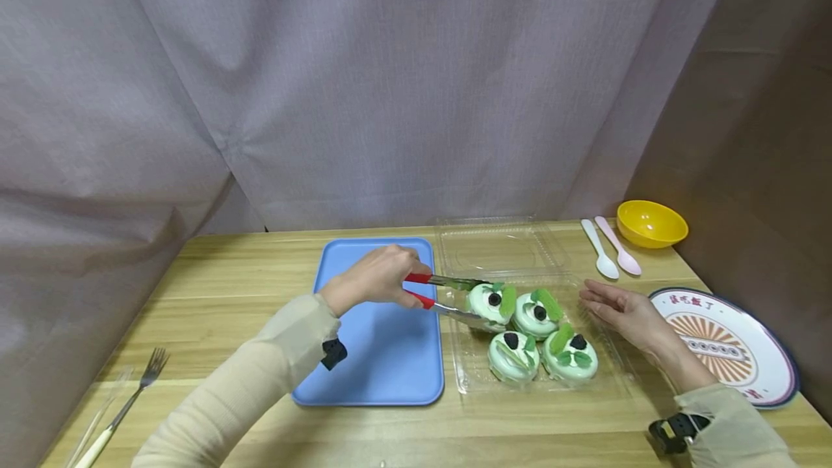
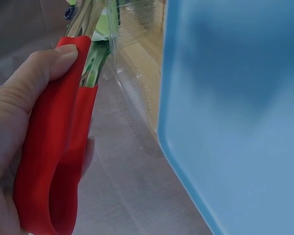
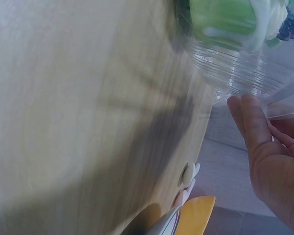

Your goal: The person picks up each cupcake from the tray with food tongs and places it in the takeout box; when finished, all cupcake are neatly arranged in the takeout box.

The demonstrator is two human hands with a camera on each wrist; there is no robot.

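My left hand (image 1: 388,274) grips red-handled tongs (image 2: 54,132), its thumb pressed along one handle. Their metal arms reach right, one on each side of the back-left green cake (image 1: 489,302), topped with cream, a dark berry and a leaf. Several such cakes (image 1: 513,360) sit together in a clear plastic box (image 1: 471,374) whose lid (image 1: 500,248) lies folded back. At the box's right side is my right hand (image 1: 627,316), fingers mostly straight and touching the edge of the clear plastic (image 3: 230,73). Whether the tongs press on the cake cannot be told.
A blue tray (image 1: 370,374) lies under the left forearm, left of the box. A patterned plate (image 1: 770,352), white spoon (image 1: 606,266), pink spoon (image 1: 627,262) and yellow bowl (image 1: 650,226) are at the right. A fork (image 1: 133,403) lies far left. Grey curtain (image 1: 416,92) hangs behind.
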